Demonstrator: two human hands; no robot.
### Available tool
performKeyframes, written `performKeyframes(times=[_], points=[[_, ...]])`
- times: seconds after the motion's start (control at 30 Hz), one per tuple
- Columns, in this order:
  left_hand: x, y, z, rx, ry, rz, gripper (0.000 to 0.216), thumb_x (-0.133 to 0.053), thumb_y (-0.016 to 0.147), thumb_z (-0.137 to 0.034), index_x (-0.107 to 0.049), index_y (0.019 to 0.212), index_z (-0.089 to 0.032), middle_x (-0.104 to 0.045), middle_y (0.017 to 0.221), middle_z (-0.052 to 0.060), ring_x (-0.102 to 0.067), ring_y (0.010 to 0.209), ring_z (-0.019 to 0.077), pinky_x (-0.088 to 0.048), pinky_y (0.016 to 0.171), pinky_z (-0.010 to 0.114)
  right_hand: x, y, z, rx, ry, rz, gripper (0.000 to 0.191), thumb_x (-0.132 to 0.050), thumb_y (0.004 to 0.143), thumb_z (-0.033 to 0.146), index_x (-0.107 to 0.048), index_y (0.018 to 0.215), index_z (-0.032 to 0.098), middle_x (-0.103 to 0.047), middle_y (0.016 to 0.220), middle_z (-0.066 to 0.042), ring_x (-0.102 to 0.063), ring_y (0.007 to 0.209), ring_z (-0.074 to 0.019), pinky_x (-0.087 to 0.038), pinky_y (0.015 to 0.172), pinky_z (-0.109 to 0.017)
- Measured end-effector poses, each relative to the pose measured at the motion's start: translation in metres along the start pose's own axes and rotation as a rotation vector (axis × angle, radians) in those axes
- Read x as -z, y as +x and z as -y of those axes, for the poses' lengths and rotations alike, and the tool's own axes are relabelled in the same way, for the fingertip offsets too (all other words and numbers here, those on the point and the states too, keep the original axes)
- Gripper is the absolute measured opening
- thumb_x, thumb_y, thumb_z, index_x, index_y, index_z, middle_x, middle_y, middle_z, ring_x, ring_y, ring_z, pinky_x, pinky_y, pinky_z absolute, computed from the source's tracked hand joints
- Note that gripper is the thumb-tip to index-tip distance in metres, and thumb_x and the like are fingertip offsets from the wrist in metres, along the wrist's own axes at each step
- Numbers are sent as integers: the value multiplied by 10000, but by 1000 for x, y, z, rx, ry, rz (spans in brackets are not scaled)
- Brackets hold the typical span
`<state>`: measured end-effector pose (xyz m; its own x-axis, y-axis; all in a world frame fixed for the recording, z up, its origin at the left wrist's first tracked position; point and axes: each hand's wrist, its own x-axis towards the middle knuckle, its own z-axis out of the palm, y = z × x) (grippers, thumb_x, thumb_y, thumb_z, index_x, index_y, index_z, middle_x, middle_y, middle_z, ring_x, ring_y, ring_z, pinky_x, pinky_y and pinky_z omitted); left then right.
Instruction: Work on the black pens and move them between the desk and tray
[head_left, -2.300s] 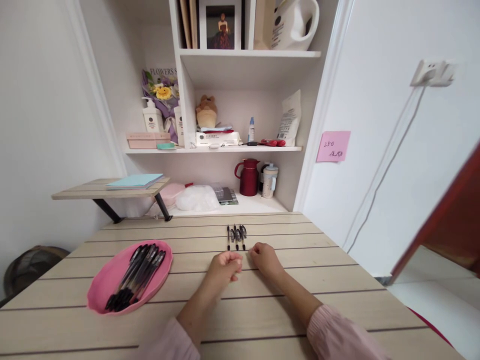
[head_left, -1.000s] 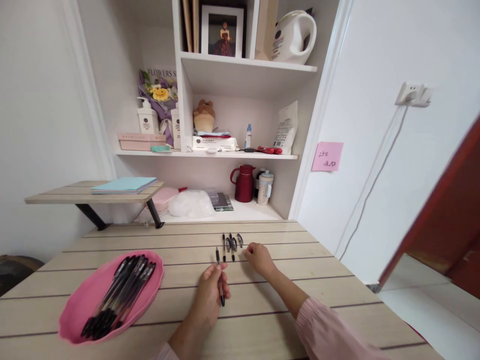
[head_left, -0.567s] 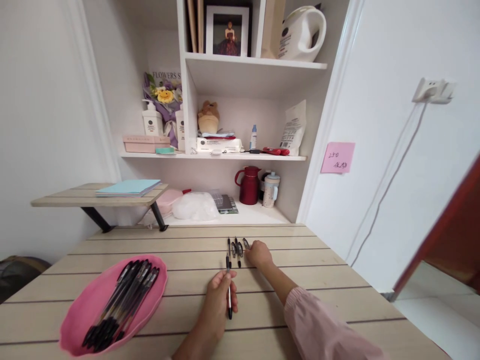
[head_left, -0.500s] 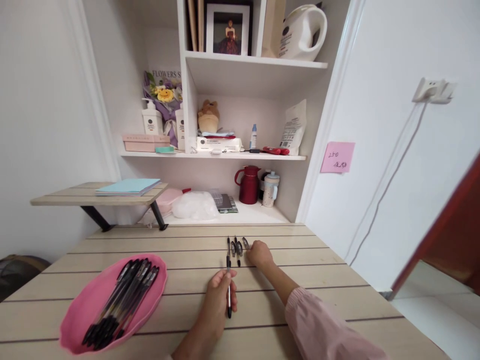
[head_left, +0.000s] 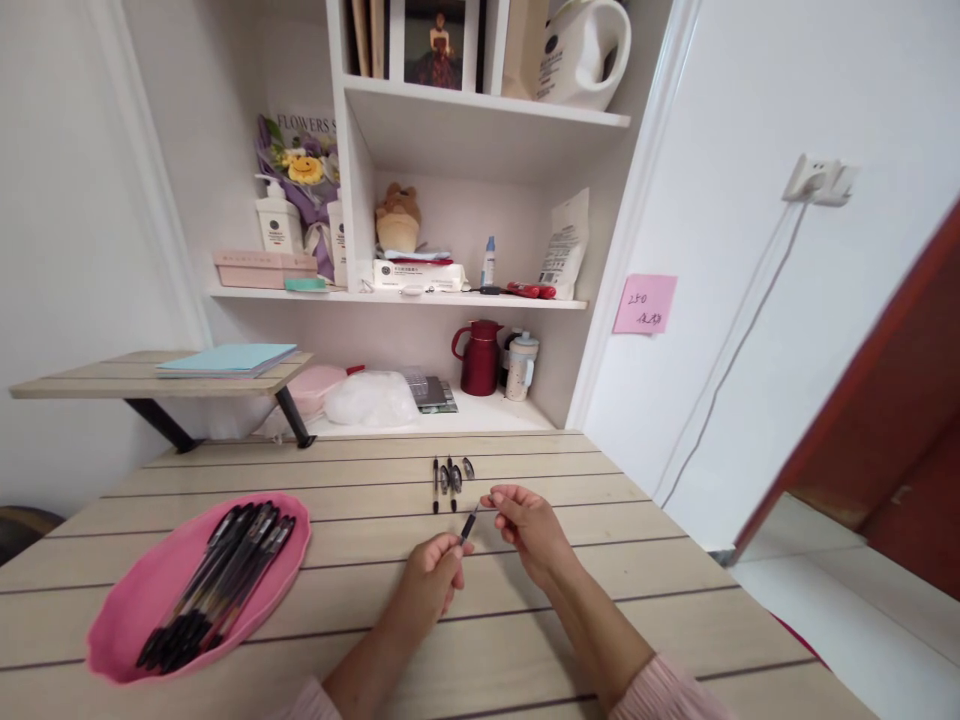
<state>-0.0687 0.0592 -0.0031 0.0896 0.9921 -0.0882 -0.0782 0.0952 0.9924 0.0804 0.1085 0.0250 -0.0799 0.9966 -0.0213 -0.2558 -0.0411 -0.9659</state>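
Observation:
A gel pen [head_left: 468, 526] with a black grip is held at a slant in my left hand [head_left: 433, 572], its front end pointing up and right; the fingers hide the rear. My right hand [head_left: 528, 528] pinches thumb and fingers together at the pen's tip, with a small piece there mostly covered by the fingertips. Just beyond the hands, several pen parts lie on the table: a clear-and-black pen cap [head_left: 469, 468] at the right, more caps beside it, and thin black-ended pen pieces [head_left: 436, 486] lined up at the left.
A pink tray [head_left: 105, 640] holding a bundle of black pens [head_left: 217, 585] sits on the slatted wooden table [head_left: 360, 650] at left. A small raised shelf [head_left: 90, 375] bears blue paper. Behind stands a white shelf unit with a red jug [head_left: 480, 358] and a cup [head_left: 521, 368].
My right hand has left the cap at the row and come back to the pen's tip. My left hand has tilted the pen to the right. The view has shifted slightly.

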Motion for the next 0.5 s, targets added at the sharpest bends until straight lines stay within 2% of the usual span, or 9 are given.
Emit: performKeyframes(times=[0.23, 0.37, 0.5], points=[[-3, -12, -13, -23, 65, 12, 256, -520, 699, -394, -559, 690, -141, -483, 499, -55, -266, 307, 23, -142, 347, 189, -2, -6, 3, 4, 38, 66, 301, -705, 567, 372, -567, 712, 147, -613, 748, -20, -406, 436, -31, -230, 366, -172], [-5, -14, -15, -41, 88, 23, 249, -507, 712, -374, -509, 602, -151, -502, 518, -41, -265, 319, 22, -126, 359, 193, -2, -7, 3, -8, -9, 87, 298, -699, 572, 376, -571, 712, 147, -553, 586, 27, -398, 418, -38, -231, 370, -173], [-6, -13, -13, -37, 84, 23, 232, -513, 707, -359, -502, 600, -154, -505, 506, -40, -265, 326, 25, -125, 365, 192, -3, -8, 2, -18, -66, 116, 293, -701, 570, 373, -573, 700, 143, -495, 497, 53, -399, 404, -46, -237, 373, -175]])
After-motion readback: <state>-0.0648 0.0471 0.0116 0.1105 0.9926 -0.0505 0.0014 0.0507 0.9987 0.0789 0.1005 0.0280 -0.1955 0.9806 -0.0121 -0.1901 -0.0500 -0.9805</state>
